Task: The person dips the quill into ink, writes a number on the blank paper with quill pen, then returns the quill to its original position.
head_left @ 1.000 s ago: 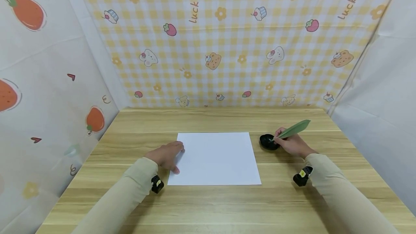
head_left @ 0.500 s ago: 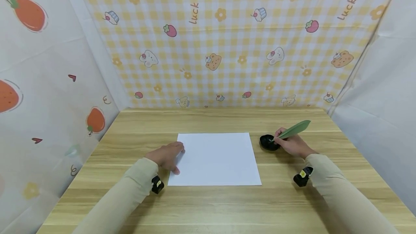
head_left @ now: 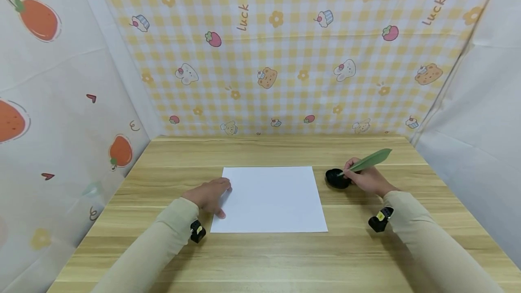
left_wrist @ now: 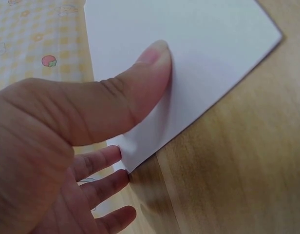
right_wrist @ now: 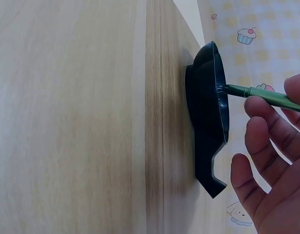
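A blank white sheet of paper (head_left: 268,200) lies on the wooden table. My left hand (head_left: 209,195) rests on its left edge, thumb and fingers spread; the thumb (left_wrist: 140,83) lies over the paper in the left wrist view. On the right, my right hand (head_left: 369,180) pinches a green leaf-shaped pen (head_left: 371,159) between thumb and fingers, its broad leaf end slanting up to the right. The pen's dark tip reaches into a small black dish (right_wrist: 206,102) with a short hooked handle. What the dish holds is hidden in the right wrist view.
Bare wood tabletop (head_left: 260,261) stretches in front of the paper. A yellow checked cloth (head_left: 264,49) hangs behind the table, and white cloths (head_left: 81,148) close off both sides. Each wrist carries a small black camera (head_left: 379,220).
The right hand and the leaf pen have shifted very slightly up and to the right, the tip staying at the dish. The left hand and the paper look unmoved.
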Action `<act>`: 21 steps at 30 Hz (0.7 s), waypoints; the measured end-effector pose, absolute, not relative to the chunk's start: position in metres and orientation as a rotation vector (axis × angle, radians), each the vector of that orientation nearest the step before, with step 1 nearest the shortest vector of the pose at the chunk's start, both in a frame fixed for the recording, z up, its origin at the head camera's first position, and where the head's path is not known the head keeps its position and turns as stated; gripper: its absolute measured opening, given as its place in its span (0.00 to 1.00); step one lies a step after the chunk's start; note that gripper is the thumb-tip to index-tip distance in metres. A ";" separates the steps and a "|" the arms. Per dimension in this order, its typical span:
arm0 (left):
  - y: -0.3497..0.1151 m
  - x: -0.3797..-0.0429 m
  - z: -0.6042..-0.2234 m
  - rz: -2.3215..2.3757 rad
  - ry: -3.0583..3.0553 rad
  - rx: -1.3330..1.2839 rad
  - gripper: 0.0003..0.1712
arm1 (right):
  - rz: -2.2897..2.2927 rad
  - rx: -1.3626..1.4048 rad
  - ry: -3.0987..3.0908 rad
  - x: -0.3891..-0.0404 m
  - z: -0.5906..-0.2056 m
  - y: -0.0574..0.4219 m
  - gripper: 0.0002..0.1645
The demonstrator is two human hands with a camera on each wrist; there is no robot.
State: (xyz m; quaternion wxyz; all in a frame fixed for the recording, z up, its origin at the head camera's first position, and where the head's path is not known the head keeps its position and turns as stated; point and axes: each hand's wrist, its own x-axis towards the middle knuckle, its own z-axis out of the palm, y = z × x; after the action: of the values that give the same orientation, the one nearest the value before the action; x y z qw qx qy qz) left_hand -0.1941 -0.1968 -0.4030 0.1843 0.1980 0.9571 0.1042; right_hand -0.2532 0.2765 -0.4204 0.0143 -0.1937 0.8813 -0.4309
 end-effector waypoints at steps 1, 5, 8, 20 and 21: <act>-0.197 -0.194 -0.402 0.299 2.698 0.559 0.41 | -1.342 -0.607 2.743 -0.253 -0.420 0.276 0.08; -0.196 -0.193 -0.401 0.304 2.699 0.563 0.41 | -1.333 -0.622 2.746 -0.253 -0.418 0.274 0.08; -0.195 -0.193 -0.400 0.301 2.700 0.564 0.42 | -1.320 -0.630 2.753 -0.252 -0.416 0.272 0.09; -0.195 -0.192 -0.401 0.304 2.702 0.548 0.42 | -1.313 -0.693 2.749 -0.254 -0.412 0.260 0.07; -0.196 -0.192 -0.401 0.306 2.704 0.549 0.42 | -1.319 -0.698 2.748 -0.254 -0.412 0.258 0.07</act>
State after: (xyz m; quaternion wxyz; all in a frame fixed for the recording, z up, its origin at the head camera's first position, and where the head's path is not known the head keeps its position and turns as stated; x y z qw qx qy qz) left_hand -0.1923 -0.1955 -0.4012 0.1820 0.1943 0.9578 0.1084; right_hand -0.2545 0.2581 -0.4118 0.0074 -0.2231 0.8788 -0.4217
